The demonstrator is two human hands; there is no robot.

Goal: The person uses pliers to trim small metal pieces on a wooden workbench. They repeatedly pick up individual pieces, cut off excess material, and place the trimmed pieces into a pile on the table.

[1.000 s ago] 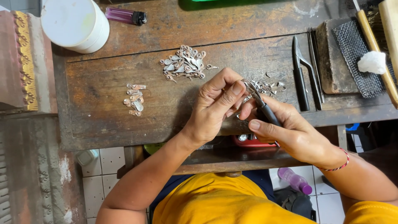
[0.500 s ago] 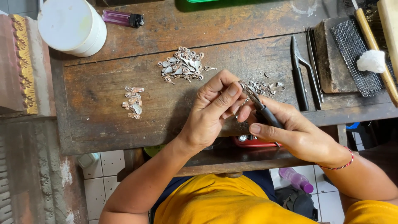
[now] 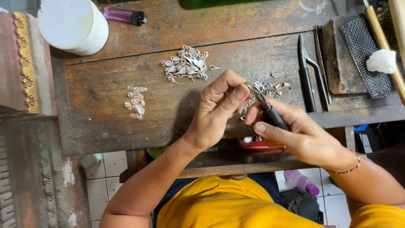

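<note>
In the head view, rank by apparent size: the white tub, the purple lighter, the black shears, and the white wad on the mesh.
Largest to smallest as they look:
1. white tub, though partly cut off by the frame
2. black shears
3. purple lighter
4. white wad

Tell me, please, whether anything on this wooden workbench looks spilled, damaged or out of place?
Nothing stands out. The small metal pieces lie in loose heaps, not scattered. The left hand pinches a piece against the pliers held by the right hand. The wooden bench is worn but intact.
</note>
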